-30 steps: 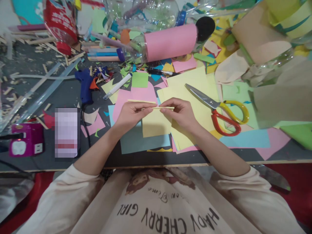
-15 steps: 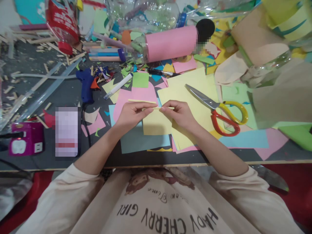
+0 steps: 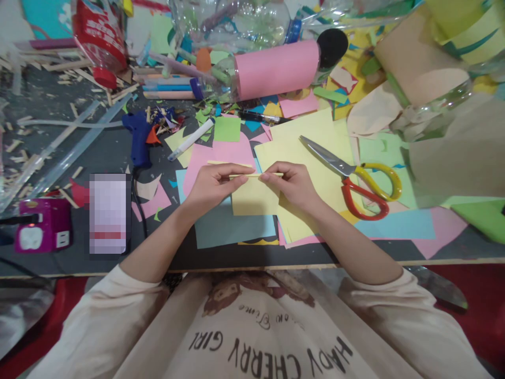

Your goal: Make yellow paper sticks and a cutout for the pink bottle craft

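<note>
Between the fingertips of my left hand (image 3: 215, 183) and my right hand (image 3: 287, 181) is the top edge of a yellow paper piece (image 3: 255, 200). That edge looks narrowly rolled or folded over, and both hands pinch it with thumb and fingers. The rest of the piece hangs or lies below, above a blue sheet (image 3: 221, 231). Just behind my left fingers lies a thin yellow paper roll (image 3: 221, 162), partly hidden by that hand. Under and beside my right hand is a stack of yellow sheets (image 3: 307, 210).
Scissors (image 3: 343, 171) with red and yellow handles lie open at right. A white marker (image 3: 191, 139), a blue glue gun (image 3: 140, 139) and a phone (image 3: 108, 213) are at left. A pink-wrapped bottle (image 3: 278, 70) lies behind, among paper scraps.
The lower edge of the yellow paper has come up slightly toward my fingers, and the rolled edge shows a little more. My hands have barely shifted.
</note>
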{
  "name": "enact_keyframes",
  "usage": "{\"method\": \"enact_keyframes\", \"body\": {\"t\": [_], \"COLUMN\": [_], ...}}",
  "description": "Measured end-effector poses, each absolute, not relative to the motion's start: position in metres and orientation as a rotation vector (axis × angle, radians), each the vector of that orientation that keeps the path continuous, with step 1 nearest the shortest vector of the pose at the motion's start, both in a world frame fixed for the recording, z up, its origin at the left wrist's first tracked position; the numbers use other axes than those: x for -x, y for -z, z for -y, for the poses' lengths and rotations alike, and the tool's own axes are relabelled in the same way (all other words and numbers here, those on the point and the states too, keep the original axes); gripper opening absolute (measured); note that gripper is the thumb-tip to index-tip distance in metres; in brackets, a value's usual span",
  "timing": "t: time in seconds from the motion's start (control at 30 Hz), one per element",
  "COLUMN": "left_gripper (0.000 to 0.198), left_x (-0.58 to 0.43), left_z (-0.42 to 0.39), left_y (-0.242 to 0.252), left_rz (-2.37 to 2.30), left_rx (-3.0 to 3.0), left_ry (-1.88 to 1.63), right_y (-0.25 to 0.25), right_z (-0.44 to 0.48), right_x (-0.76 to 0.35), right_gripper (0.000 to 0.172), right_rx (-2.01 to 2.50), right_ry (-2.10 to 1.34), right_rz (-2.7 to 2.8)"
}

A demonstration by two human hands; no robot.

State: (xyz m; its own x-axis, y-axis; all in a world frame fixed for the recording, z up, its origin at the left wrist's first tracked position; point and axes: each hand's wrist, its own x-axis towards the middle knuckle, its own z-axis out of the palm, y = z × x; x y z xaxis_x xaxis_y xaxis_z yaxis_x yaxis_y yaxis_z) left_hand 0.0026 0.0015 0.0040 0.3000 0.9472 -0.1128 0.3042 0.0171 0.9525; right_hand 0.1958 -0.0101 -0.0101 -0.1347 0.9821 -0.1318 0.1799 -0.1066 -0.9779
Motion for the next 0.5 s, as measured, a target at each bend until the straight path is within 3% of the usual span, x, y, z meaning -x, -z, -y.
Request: {"method": "enact_keyframes", "body": {"t": [0.5], "left_gripper": [0.032], "left_x": [0.0007], "left_z": [-0.005], "left_y": [-0.0012], "left_rz": [-1.069], "left_rx": [-1.458], "left_ry": [-0.619], "right_y": [0.0066], "right_z": [0.0126], "right_x": [-0.1937], "right_gripper": [0.041], "right_rx": [1.272], "right_ry": [-1.291], "right_rz": [1.476]}}
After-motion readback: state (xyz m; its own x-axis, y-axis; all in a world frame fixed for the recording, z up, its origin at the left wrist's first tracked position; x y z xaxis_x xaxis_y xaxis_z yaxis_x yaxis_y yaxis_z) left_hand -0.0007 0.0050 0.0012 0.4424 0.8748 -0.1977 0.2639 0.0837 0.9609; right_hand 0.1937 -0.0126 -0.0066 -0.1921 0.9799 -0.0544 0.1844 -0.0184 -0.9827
